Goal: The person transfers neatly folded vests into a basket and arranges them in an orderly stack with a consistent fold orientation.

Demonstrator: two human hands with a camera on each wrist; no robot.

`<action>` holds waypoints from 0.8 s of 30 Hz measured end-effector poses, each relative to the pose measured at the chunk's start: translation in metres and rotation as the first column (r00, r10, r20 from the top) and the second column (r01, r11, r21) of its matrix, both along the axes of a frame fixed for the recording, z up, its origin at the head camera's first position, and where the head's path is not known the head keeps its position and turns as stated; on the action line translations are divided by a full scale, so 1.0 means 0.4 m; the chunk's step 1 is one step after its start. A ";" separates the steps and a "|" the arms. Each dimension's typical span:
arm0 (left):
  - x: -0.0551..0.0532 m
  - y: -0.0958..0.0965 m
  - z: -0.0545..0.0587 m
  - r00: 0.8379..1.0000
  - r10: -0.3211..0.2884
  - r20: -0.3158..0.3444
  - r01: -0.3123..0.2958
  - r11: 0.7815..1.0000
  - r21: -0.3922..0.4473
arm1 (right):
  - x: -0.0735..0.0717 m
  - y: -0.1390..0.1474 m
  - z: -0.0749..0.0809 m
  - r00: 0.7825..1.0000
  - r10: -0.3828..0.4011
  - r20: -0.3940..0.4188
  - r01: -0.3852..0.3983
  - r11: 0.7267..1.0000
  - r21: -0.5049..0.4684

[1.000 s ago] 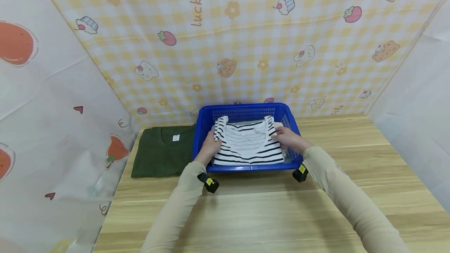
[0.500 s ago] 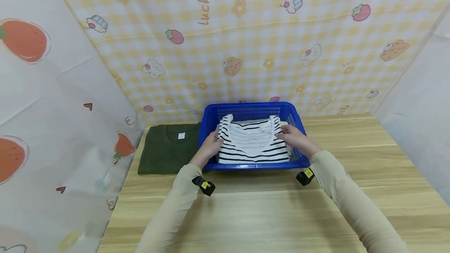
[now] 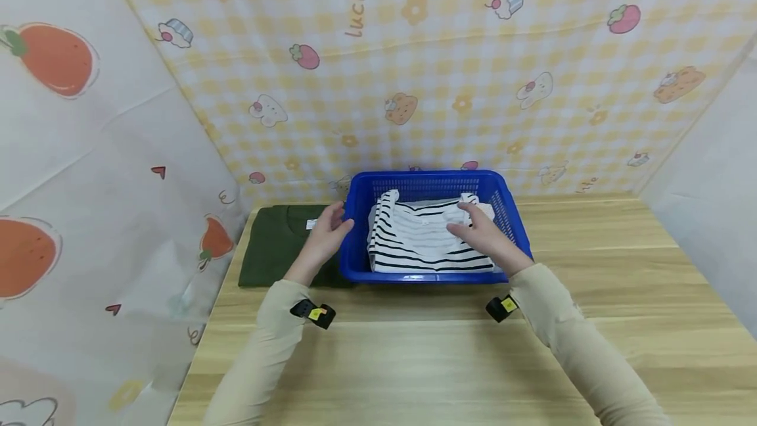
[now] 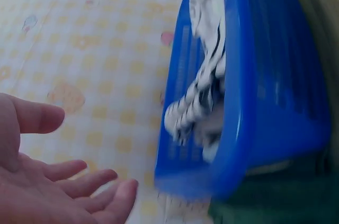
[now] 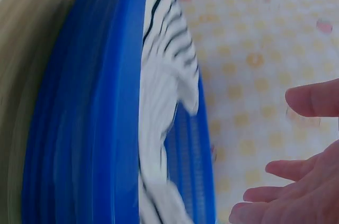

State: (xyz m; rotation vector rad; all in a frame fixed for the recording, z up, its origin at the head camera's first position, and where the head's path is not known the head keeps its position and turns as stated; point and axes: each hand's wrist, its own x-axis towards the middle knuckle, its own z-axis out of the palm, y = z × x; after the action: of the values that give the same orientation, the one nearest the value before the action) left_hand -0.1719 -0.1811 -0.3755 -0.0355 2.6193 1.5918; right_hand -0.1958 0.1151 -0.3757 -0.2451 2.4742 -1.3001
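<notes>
A folded white garment with black stripes lies in a blue plastic basket, over other pale cloth that is mostly hidden. Beyond the basket's left rim, my left hand hovers over a folded dark green shirt, its fingers parted and holding nothing. My right hand is above the right part of the striped garment, thumb and fingers spread apart. In the left wrist view the left hand is apart from the basket wall; the right wrist view shows the right hand gripping nothing.
The basket and green shirt rest on a wooden table, against a yellow checked backdrop. White printed sheeting hangs at the left, and a plain white sheet at the right.
Both hands have let go of the striped garment's sides. My left hand has moved left, out past the basket rim; the right has shifted slightly inward. The garment stays in the basket.
</notes>
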 end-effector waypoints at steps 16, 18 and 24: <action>0.017 -0.228 -0.022 0.991 0.094 0.096 -0.080 0.987 -0.140 | 0.085 -0.297 -0.022 0.963 0.261 -0.070 -0.270 0.919 -0.287; 0.019 -0.249 -0.033 0.986 0.119 0.113 -0.102 0.983 -0.151 | 0.088 -0.321 -0.029 0.957 0.284 -0.059 -0.288 0.909 -0.300; 0.022 -0.301 -0.076 0.966 0.196 0.166 -0.177 0.976 -0.126 | 0.109 -0.385 -0.049 0.933 0.359 -0.019 -0.347 0.885 -0.310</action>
State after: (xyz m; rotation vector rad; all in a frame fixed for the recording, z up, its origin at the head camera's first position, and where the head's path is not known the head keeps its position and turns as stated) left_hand -0.1631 -0.3014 -0.4059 -0.4234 2.6255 1.4161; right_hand -0.1523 -0.0390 -0.3953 -0.7057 2.0536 -1.4989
